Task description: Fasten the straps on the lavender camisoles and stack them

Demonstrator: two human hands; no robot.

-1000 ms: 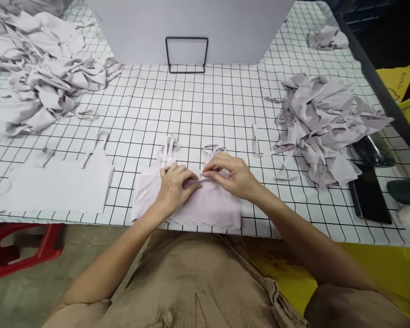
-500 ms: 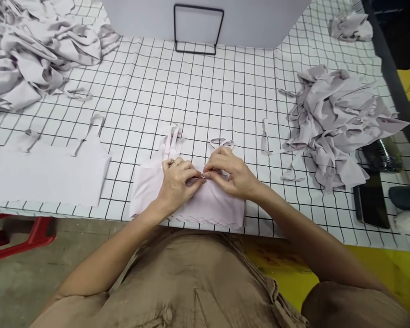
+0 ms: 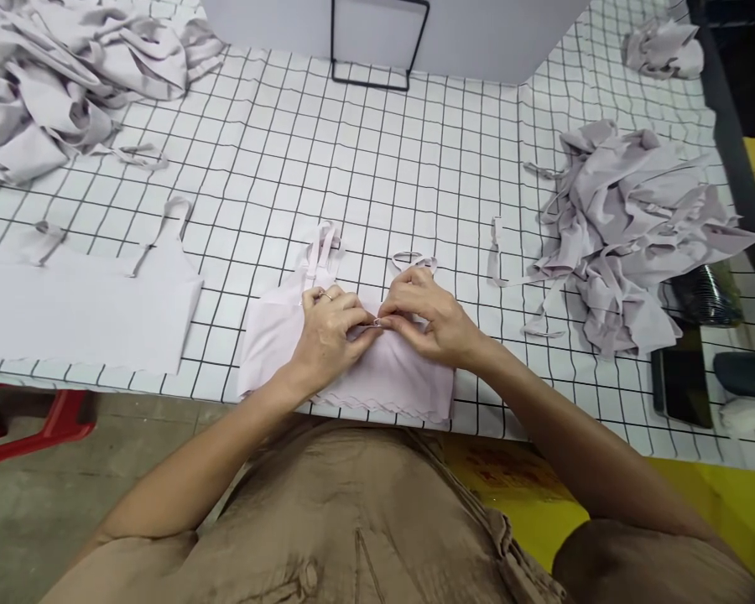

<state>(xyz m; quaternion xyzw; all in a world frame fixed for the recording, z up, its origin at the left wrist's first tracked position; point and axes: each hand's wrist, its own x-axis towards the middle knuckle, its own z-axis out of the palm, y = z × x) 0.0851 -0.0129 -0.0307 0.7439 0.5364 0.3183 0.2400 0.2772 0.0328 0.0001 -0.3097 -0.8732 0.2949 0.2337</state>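
Observation:
A pale pink bra (image 3: 408,377) with thin straps and a wavy lower edge lies flat at the table's front edge. My left hand (image 3: 333,331) rests over it, with thumb and index finger pinched on its upper edge. From the other side my right hand (image 3: 428,319) pinches the same spot, its fingertips meeting those of the left. A tiny shiny bit shows between the fingertips, too small to name. The bra's straps (image 3: 320,247) reach away from me, beyond the hands.
Another bra (image 3: 88,310) lies spread out on the left. Heaps of the same garments sit at the back left (image 3: 101,67) and on the right (image 3: 635,226). A black wire stand (image 3: 370,82) stands at the back; a dark phone (image 3: 680,382) lies on the right.
Both hands keep their pinch at the bra's upper edge, with hardly any movement. The whole view has shifted slightly.

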